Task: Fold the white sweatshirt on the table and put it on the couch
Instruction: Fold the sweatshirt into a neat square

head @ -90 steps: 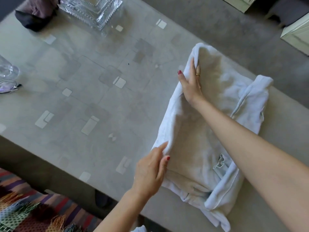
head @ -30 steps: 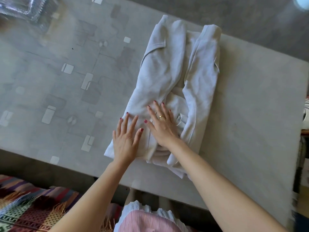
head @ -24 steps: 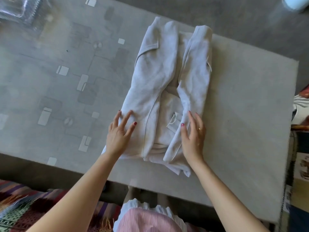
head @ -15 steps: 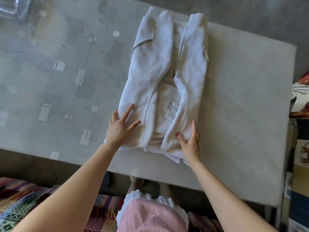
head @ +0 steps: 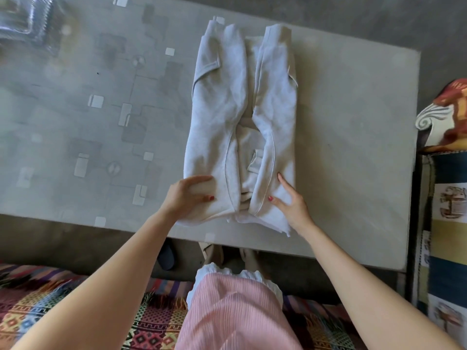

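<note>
The white sweatshirt lies on the grey table, both sides folded inward into a long strip running away from me. My left hand grips its near left corner, fingers curled over the cloth and thumb pressed on top. At the near right corner, my right hand rests on the sweatshirt with thumb and forefinger straight on top. Its other fingers are hidden at the cloth's right edge.
A clear glass dish stands at the table's far left. A patterned rug covers the floor below the near edge. Patterned cushions sit just past the table's right end. My pink skirt is at the near edge.
Both hands have slid from pressing flat on the folded sweatshirt to its near corners. The left hand has closed on the left corner and bunched it up a little.
</note>
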